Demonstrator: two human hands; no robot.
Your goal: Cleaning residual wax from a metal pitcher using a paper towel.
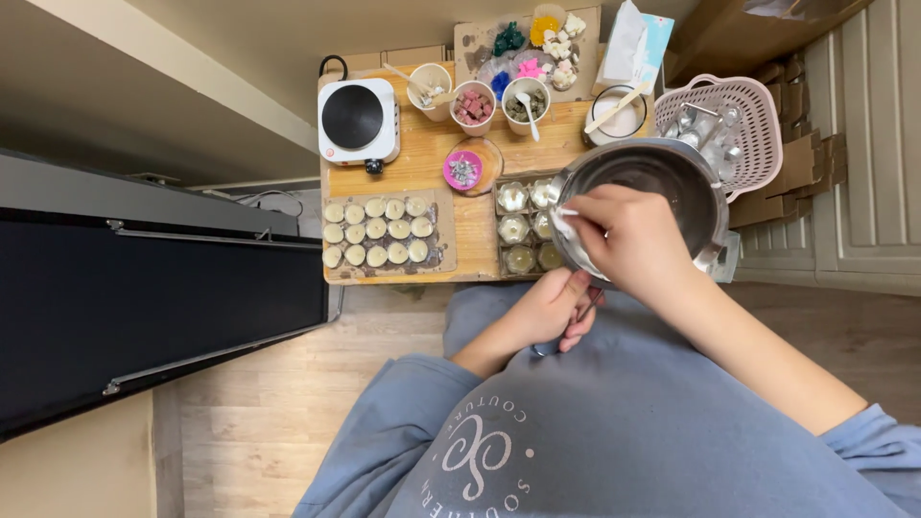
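Note:
My left hand [552, 309] grips the handle of a steel pot [672, 177] just below the table's front edge, over my lap. My right hand [624, 235] reaches over the pot's near rim and pinches a small white tissue [566, 225] against the inside wall. The pot is tilted toward me and looks empty and shiny inside. Under its left side sits a tray of several small clear candle cups [518, 216].
A small wooden table [422, 153] holds a white hot plate [357, 120], a board with rows of white tealights [376, 230], a pink dish [463, 171], three cups [475, 104], a white jar [619, 117], a tray of coloured wax shapes [532, 43] and a pink basket [720, 120]. A black cabinet [144, 297] stands left.

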